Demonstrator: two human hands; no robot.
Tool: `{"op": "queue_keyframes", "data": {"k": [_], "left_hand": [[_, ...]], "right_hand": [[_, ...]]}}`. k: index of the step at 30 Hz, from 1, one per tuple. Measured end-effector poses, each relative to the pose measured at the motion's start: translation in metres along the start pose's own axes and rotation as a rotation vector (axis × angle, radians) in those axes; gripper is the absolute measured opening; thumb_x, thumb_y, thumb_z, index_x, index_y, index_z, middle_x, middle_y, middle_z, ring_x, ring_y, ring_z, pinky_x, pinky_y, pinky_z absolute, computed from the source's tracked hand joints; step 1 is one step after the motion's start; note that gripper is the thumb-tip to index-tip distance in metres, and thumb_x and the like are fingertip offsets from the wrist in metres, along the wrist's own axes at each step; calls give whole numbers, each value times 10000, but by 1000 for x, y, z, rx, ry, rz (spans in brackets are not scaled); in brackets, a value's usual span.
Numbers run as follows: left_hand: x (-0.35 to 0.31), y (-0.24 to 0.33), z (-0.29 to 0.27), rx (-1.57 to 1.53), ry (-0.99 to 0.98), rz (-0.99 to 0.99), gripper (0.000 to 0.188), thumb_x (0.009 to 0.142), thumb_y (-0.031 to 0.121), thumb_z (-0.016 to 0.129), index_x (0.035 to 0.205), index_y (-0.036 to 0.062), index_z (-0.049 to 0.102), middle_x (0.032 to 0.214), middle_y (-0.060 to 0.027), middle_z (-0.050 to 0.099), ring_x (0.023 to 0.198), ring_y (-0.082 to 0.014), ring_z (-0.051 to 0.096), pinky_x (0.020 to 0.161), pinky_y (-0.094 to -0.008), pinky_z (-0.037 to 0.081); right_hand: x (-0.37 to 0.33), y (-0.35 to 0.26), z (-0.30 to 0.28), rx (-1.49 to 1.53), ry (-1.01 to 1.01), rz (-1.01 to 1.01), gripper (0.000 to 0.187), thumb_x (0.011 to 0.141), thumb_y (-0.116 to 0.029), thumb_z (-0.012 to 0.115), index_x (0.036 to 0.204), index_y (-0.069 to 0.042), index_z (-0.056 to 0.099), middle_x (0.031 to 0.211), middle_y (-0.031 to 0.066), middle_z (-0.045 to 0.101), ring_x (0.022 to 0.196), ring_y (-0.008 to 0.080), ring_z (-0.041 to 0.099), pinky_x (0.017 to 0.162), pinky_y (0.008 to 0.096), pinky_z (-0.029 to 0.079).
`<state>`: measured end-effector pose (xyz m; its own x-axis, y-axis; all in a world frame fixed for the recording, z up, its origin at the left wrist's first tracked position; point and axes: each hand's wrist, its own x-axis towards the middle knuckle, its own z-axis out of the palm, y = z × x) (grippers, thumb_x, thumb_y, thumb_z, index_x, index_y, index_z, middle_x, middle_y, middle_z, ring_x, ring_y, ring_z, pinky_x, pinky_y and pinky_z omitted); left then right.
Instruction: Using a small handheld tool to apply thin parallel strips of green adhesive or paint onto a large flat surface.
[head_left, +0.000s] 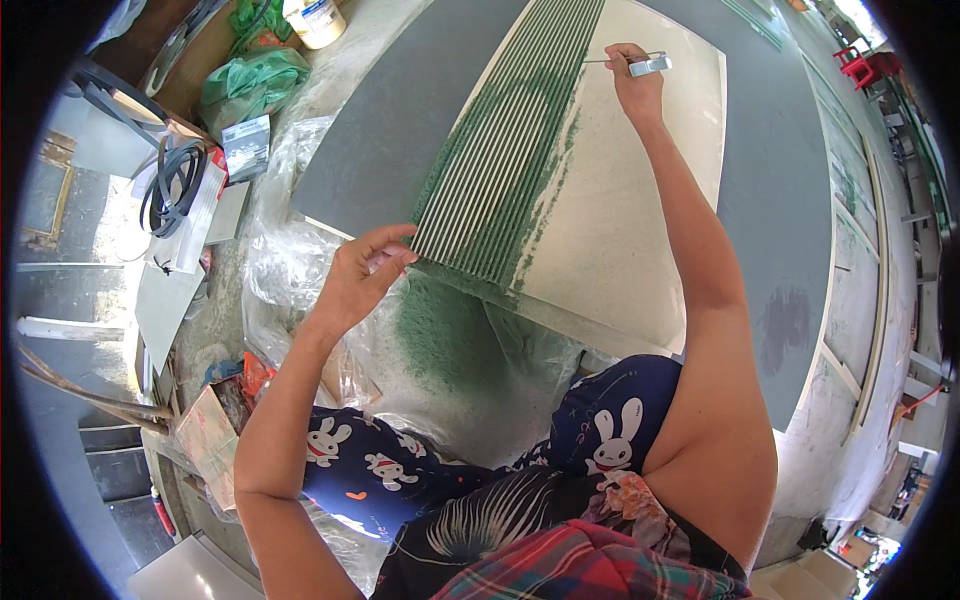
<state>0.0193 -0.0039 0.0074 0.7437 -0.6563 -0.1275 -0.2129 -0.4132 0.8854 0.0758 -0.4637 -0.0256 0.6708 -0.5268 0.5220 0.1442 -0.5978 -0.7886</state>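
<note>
A long ribbed panel of narrow parallel strips [480,185], pale in the middle and coated with green powder around it, lies lengthwise on a cream board [650,200]. My left hand [368,272] is at its near left corner, thumb and index finger curled around the strip ends. At the far right side of the strips, my right hand [637,85] grips a small tool [650,65] with a pale grey, flat handle. Its thin tip points left toward the strips. My fingers hide part of the tool. Loose green powder [440,335] is heaped below the board's near edge.
A larger grey board [365,140] lies beneath the cream one. Clear plastic sheeting [285,255] spreads along the left. Beyond it are a green bag [250,85], a white tub [315,22] and coiled black strips [175,185]. A red stool [857,68] stands far right.
</note>
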Motion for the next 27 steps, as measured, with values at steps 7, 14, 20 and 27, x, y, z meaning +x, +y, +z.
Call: {"op": "queue_keyframes", "data": {"k": [7, 14, 20, 27], "left_hand": [[3, -2, 2, 3, -19, -12, 331, 961, 133, 598, 1263, -1, 605, 966, -87, 701, 851, -128, 635, 797, -296, 526], [2, -1, 2, 2, -33, -31, 334, 956, 136, 607, 1257, -8, 608, 972, -89, 702, 850, -130, 638, 798, -293, 525], [3, -4, 3, 12, -37, -14, 330, 955, 139, 617, 1256, 5, 613, 972, -79, 703, 856, -126, 641, 801, -291, 525], [-1, -4, 2, 17, -19, -10, 318, 954, 130, 615, 1250, 14, 621, 965, -72, 704, 855, -117, 638, 806, -287, 525]], "right_hand": [[13, 23, 6, -199, -32, -204, 126, 922, -84, 584, 1005, -103, 676, 910, 129, 677, 828, 278, 664, 736, 379, 516], [15, 30, 7, -243, -223, -222, 125, 992, -113, 537, 1057, -94, 642, 1028, 36, 645, 905, 161, 616, 814, 304, 477], [17, 40, 9, -286, -291, -366, 132, 995, -119, 531, 1053, -108, 649, 1026, 24, 650, 924, 171, 601, 836, 313, 470], [8, 15, 13, -258, -423, -150, 161, 996, -151, 541, 1096, -152, 667, 894, 40, 644, 768, 165, 554, 746, 340, 477]]}}
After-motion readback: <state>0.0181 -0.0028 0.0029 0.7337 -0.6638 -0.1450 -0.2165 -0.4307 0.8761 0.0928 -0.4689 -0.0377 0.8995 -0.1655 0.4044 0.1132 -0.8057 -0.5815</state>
